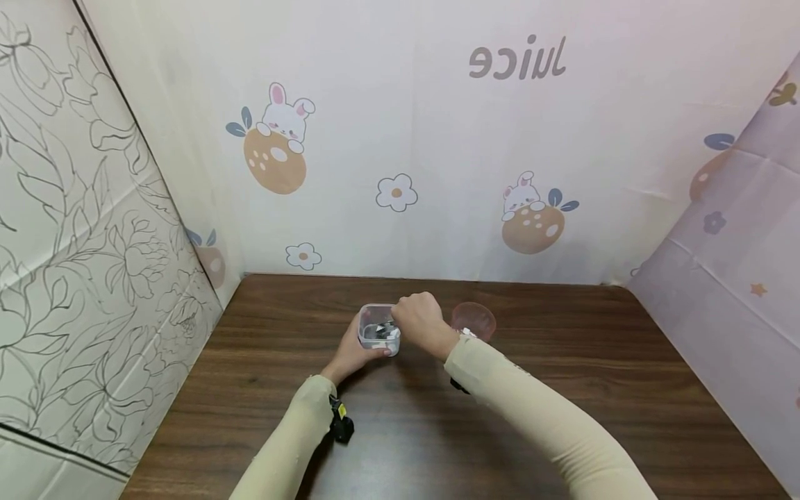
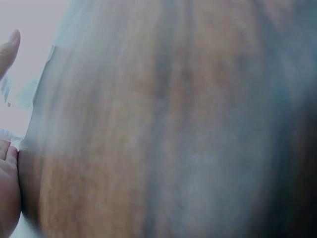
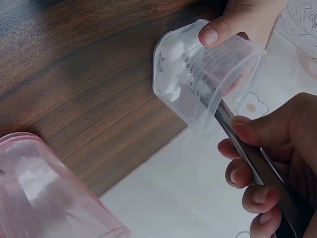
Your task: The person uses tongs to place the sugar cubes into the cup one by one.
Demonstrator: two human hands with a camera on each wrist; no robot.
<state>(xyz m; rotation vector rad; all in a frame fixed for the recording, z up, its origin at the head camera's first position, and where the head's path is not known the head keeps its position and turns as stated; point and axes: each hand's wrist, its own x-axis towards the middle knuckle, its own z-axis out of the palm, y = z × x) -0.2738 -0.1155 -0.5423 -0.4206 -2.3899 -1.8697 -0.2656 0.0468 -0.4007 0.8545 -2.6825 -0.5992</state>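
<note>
My left hand (image 1: 351,355) holds a clear plastic tub (image 3: 230,59) around its side, the thumb on the near wall. Several white rounded lumps (image 3: 171,74) lie in the bottom of the tub. With curled fingers, my right hand (image 1: 421,319) grips metal tongs (image 3: 240,144), whose toothed ends reach inside the tub close to the lumps. Whether the tongs pinch a lump cannot be made out. The left wrist view has only part of the left hand (image 2: 7,183) at its edge, with blurred tabletop filling the rest.
A see-through pink cup (image 1: 475,318) stands on the brown wooden table (image 1: 562,417), just right of my right hand. Small white bits show by its near side, partly behind the wrist. Patterned cloth walls (image 1: 400,139) border the table at the back and sides.
</note>
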